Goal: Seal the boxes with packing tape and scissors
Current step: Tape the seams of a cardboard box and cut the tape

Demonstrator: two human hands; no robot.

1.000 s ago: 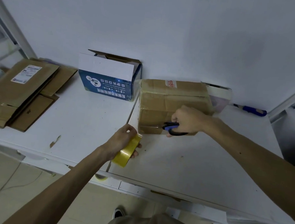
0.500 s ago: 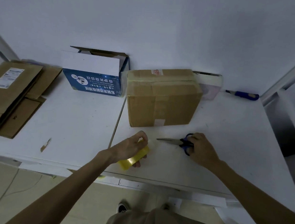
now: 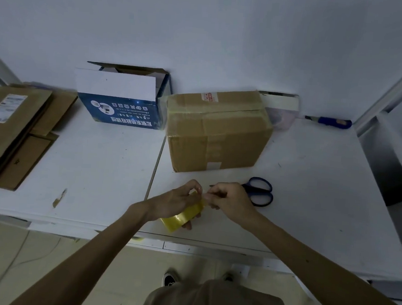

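Note:
A brown cardboard box stands taped shut in the middle of the white table. In front of it my left hand grips a yellow roll of packing tape just above the table. My right hand pinches the tape's loose end at the top of the roll. Blue-handled scissors lie flat on the table just behind my right hand, and no hand touches them.
An open blue and white box stands left of the brown box. Flattened cardboard is stacked at the far left. A white box and a blue-handled knife lie by the wall. The table's front edge runs below my hands.
My right hand cut at the box with the scissors, laid them on the table, let go and moved left to the tape roll. The left hand kept holding the roll.

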